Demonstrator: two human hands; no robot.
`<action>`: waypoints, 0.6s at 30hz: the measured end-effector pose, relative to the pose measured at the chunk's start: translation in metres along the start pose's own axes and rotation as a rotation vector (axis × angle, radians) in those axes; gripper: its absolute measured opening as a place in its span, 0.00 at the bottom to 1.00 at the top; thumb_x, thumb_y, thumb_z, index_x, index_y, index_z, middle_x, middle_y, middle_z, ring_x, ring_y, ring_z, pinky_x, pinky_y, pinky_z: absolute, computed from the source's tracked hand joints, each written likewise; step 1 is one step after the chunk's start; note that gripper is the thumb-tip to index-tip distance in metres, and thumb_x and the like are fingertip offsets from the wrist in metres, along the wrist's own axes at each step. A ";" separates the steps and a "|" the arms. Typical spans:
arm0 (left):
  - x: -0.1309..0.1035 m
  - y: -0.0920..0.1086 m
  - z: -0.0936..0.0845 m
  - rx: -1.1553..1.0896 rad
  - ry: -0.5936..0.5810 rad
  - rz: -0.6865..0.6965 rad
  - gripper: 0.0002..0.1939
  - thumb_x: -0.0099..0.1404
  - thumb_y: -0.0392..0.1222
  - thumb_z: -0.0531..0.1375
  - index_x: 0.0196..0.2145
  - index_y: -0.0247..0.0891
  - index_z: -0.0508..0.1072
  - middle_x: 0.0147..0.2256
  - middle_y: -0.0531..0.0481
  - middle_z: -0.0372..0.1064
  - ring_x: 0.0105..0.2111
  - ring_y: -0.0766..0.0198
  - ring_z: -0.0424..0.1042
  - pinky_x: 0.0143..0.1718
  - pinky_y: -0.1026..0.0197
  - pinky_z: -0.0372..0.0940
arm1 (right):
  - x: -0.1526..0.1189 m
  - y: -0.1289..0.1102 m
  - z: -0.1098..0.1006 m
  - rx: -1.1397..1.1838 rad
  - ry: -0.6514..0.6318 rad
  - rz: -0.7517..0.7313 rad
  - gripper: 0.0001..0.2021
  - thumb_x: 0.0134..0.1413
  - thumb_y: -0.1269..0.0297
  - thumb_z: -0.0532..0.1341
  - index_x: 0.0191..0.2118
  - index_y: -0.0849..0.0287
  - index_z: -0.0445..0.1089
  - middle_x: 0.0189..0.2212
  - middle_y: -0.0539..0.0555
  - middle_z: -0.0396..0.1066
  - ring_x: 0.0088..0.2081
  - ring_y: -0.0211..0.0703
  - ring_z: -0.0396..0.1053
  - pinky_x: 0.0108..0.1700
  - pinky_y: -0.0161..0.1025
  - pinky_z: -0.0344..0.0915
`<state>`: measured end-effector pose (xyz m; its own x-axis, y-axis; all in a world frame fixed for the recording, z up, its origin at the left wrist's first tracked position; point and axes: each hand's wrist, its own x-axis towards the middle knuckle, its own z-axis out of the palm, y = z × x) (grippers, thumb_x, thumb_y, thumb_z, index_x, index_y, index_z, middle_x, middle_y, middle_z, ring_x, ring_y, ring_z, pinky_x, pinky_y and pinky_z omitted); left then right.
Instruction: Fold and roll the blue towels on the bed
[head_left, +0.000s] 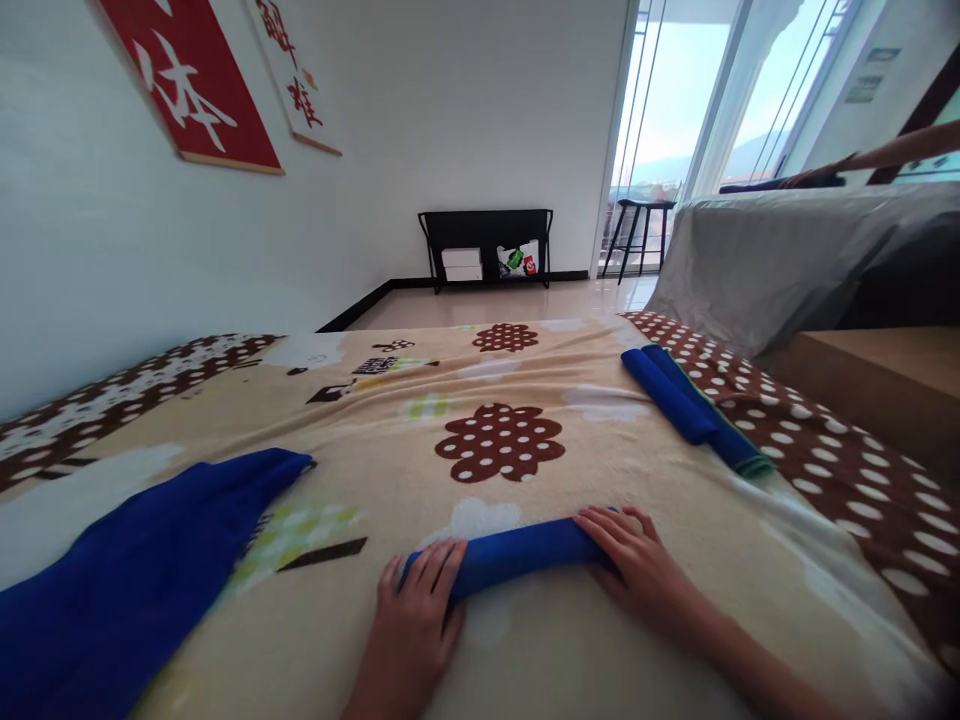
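Left wall: red scroll with white characters, white scroll hung beside it. Far wall: black rack below, holding white boxes and a printed bag. Black stool noted near the window; grey sheeting draped at right.

The blanket is cream with white-dotted brown flowers and green checks, edged in white-dotted brown. The rolled cloth is blue, the wall scroll red with white characters.

There are two scrolls, two brown flowers, one stool and one held roll
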<state>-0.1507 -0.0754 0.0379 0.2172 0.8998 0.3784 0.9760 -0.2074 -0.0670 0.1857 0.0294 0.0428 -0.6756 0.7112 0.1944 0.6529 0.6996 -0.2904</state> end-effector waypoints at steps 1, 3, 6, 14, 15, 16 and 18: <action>0.008 -0.004 0.002 -0.019 -0.031 -0.013 0.25 0.65 0.37 0.55 0.59 0.45 0.65 0.55 0.46 0.70 0.53 0.53 0.69 0.58 0.45 0.54 | 0.008 0.000 -0.004 0.016 -0.012 -0.002 0.26 0.60 0.69 0.55 0.64 0.52 0.58 0.61 0.57 0.63 0.61 0.49 0.60 0.63 0.57 0.48; 0.023 -0.016 0.003 -0.064 -0.100 -0.032 0.19 0.66 0.39 0.56 0.54 0.42 0.70 0.52 0.43 0.72 0.50 0.50 0.70 0.54 0.44 0.59 | 0.022 0.004 -0.016 0.045 -0.041 -0.028 0.21 0.60 0.66 0.57 0.59 0.55 0.65 0.54 0.58 0.71 0.55 0.49 0.67 0.60 0.54 0.53; 0.037 -0.034 -0.003 -0.130 -0.157 -0.025 0.15 0.67 0.43 0.57 0.50 0.39 0.73 0.48 0.41 0.74 0.48 0.48 0.72 0.50 0.45 0.64 | 0.041 0.012 -0.051 0.060 -0.058 -0.067 0.16 0.59 0.60 0.61 0.52 0.55 0.71 0.44 0.56 0.76 0.47 0.48 0.72 0.55 0.49 0.59; 0.051 0.030 -0.043 -0.670 -0.181 -0.197 0.18 0.58 0.42 0.64 0.47 0.38 0.74 0.44 0.43 0.75 0.46 0.52 0.70 0.51 0.51 0.65 | 0.075 -0.075 -0.244 0.099 0.146 -0.329 0.17 0.52 0.54 0.66 0.47 0.53 0.71 0.38 0.48 0.75 0.37 0.38 0.71 0.42 0.36 0.62; 0.053 0.049 -0.044 -0.759 -0.194 -0.242 0.19 0.56 0.43 0.65 0.46 0.37 0.74 0.43 0.42 0.74 0.47 0.51 0.70 0.51 0.50 0.65 | 0.075 -0.093 -0.259 0.091 0.163 -0.398 0.17 0.52 0.55 0.66 0.46 0.54 0.71 0.37 0.47 0.74 0.36 0.37 0.70 0.40 0.35 0.62; 0.056 0.068 -0.043 -0.846 -0.215 -0.280 0.19 0.54 0.43 0.66 0.44 0.36 0.75 0.43 0.42 0.73 0.47 0.50 0.69 0.51 0.50 0.64 | 0.074 -0.110 -0.268 0.076 0.159 -0.458 0.16 0.52 0.56 0.66 0.45 0.54 0.71 0.36 0.47 0.74 0.35 0.36 0.69 0.40 0.34 0.61; 0.058 0.102 -0.038 -1.006 -0.270 -0.331 0.18 0.50 0.43 0.67 0.40 0.36 0.75 0.42 0.41 0.73 0.46 0.49 0.69 0.49 0.51 0.65 | 0.071 -0.134 -0.271 0.040 0.096 -0.541 0.14 0.52 0.59 0.66 0.44 0.55 0.72 0.35 0.47 0.74 0.35 0.35 0.69 0.39 0.34 0.61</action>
<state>-0.0388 -0.0590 0.0882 0.0634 0.9979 0.0160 0.5518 -0.0484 0.8325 0.1431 0.0046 0.3489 -0.8756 0.2553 0.4101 0.2066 0.9653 -0.1598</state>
